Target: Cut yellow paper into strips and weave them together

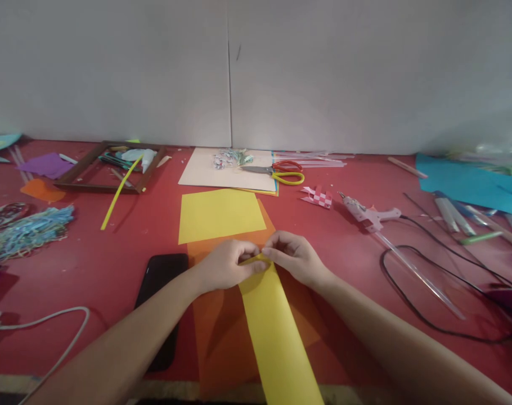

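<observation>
Head view; yellow paper [279, 332] extends nearward from grips [224, 265] [297, 260].

I see a smooth, matt yellow paper strip [277, 329] at the near edge of the table [125, 244], over matt orange paper [222, 332]. The red tabletop has a smooth, faint sheen. Toward its far edge I make out scissors [272, 170] with metal blades and glossy plastic handles, a brown, wood-like frame [98, 187] and a pink plastic glue gun [368, 217].
</observation>
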`<state>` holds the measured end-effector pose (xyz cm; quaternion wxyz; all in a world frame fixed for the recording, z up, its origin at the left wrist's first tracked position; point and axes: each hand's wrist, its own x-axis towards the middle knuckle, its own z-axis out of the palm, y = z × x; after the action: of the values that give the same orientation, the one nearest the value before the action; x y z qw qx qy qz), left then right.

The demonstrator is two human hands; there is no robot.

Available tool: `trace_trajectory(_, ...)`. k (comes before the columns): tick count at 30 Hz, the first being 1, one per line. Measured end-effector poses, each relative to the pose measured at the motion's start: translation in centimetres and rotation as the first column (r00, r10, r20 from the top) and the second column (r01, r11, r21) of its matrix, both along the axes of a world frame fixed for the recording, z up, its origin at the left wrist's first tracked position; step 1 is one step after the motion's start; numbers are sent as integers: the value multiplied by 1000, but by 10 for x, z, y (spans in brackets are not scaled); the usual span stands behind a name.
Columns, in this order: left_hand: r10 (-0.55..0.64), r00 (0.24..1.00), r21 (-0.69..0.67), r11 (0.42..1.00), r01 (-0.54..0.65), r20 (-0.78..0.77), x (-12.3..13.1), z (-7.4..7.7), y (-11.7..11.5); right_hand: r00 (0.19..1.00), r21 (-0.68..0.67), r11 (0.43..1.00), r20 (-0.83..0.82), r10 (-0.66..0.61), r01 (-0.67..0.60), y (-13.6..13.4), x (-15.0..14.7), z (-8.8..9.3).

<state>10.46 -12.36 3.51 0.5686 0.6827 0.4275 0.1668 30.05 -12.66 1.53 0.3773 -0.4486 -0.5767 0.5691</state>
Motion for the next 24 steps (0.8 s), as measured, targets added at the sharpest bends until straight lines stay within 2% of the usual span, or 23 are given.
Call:
trace_trajectory(6,20,999,166,986,-13,-36,1,1,-1,1000,-12,1000,-10,5,-5,0,0,0)
trace_trajectory(14,144,989,395,910,-123,-23,3,2,1,1000,-24,1000,-28,-10,9,4,1,2)
trace_trajectory(19,298,951,375,875,-307,82,5,4,0,1000,-23,1000,-23,7,-8,6,1,3)
trace_trajectory(24,487,856,255,817,-517,174,1,8,2,999,-104,995,-49,-5,0,5,3,2)
